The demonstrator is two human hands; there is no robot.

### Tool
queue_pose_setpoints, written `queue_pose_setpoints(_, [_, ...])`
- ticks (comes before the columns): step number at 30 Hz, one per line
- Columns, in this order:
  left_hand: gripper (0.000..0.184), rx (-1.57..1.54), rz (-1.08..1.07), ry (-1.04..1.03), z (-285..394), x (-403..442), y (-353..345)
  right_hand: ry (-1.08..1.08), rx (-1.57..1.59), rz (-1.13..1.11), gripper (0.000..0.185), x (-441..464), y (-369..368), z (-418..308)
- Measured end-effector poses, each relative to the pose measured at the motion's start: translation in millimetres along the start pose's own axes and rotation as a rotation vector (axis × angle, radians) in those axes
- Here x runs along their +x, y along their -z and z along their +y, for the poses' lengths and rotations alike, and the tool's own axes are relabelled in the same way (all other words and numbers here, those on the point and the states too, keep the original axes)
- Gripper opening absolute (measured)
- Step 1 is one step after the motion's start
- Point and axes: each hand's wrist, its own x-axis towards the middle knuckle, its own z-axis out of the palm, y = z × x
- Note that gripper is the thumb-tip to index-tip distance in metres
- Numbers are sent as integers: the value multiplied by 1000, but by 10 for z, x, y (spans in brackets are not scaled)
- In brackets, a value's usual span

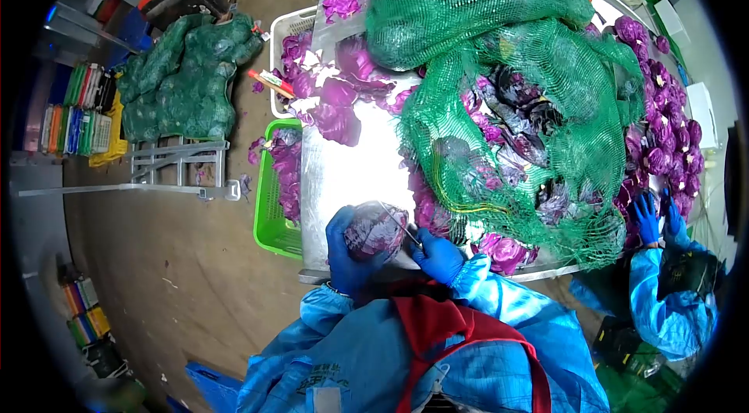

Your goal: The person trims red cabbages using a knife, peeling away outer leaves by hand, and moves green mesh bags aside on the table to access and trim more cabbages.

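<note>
At the near edge of the metal table (pixel 331 202), my left hand (pixel 343 257), in a blue glove, is wrapped round the left side of a red cabbage (pixel 370 232). My gloved right hand (pixel 439 255) is closed on the handle of a knife (pixel 407 235), whose thin blade lies against the right side of the cabbage. Most of the handle is hidden by my fingers. Loose purple cabbage leaves (pixel 507 251) lie just right of my right hand. Beyond it spreads an opened green net bag (pixel 445 155) with dark cabbage leaves inside.
Left of the table stand a green crate (pixel 267 214) and a white crate (pixel 277 105) holding purple leaves. A red-handled tool (pixel 273 84) lies at the white crate. Full net sacks (pixel 187 77) rest on a metal cart (pixel 179 159). A co-worker's gloved hands (pixel 647 218) touch piled cabbages (pixel 663 148).
</note>
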Motion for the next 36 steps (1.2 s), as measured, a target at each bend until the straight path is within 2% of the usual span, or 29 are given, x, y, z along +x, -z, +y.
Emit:
queue_pose_setpoints(5, [78,168,-127,-150,237,247,67,-38,-71,81,27,343,-182,86])
queue_pose_setpoints(6, [77,155,-142,-145,240,261,78,-29,-79,106,26,406,-188,84])
queue_pose_setpoints(7, [75,37,2,-21,118,198,3,-14,-82,151,24,474,-229,129])
queue_pose_setpoints(11, [76,-36,-9,31,47,169,77,14,-109,165,29,440,-292,180])
queue_pose_setpoints(12, [78,7,-41,15,59,161,96,-5,-47,106,32,399,-290,194])
queue_pose_setpoints(13, [80,42,-67,-30,9,126,103,-30,-46,94,34,433,-496,415])
queue_pose_setpoints(14, [83,84,-158,-114,-23,143,86,-14,16,92,34,358,-427,332])
queue_pose_setpoints(15, [73,132,-103,-252,97,123,3,-86,-64,111,37,356,-499,363])
queue_pose_setpoints(16, [76,143,-100,-191,81,98,-24,-77,-15,-3,39,432,-518,457])
queue_pose_setpoints(17, [78,173,-99,-163,72,69,-31,-124,-45,44,36,492,-482,337])
queue_pose_setpoints(18, [81,332,-152,-233,172,50,-13,-124,-81,49,36,487,-449,309])
queue_pose_setpoints(20, [83,137,-92,-148,36,30,-44,-83,-152,53,38,594,-404,243])
queue_pose_setpoints(22, [81,-3,-103,-110,100,42,-19,118,-33,87,38,622,-331,292])
queue_pose_setpoints(23, [81,-73,-106,-84,137,75,-32,63,48,53,40,621,-251,292])
queue_pose_setpoints(25, [80,95,-126,-189,206,192,-53,-43,211,-47,43,429,170,-19])
queue_pose_setpoints(26, [79,184,-126,-233,237,231,-37,-121,455,-169,52,317,451,-199])
queue_pose_setpoints(27, [78,217,-157,-285,265,296,-28,268,270,252,54,633,188,85])
queue_pose_setpoints(28, [77,116,-159,-210,323,332,-68,654,62,671,56,967,-49,363])
queue_pose_setpoints(30, [76,-83,-158,-53,446,364,-128,529,106,490,55,856,149,252])
queue_pose_setpoints(31, [73,-72,-125,34,428,395,-136,433,156,381,55,721,292,128])
queue_pose_setpoints(32, [71,-138,-60,111,369,401,-190,403,50,338,55,528,483,-64])
queue_pose_setpoints(33, [70,-163,-44,108,342,410,-228,465,-36,470,54,590,325,35])
queue_pose_setpoints(35, [59,-293,2,82,368,427,-334,343,-40,412,52,470,348,-99])
queue_pose_setpoints(36, [55,-254,-4,32,349,437,-319,409,93,335,50,495,323,-12])
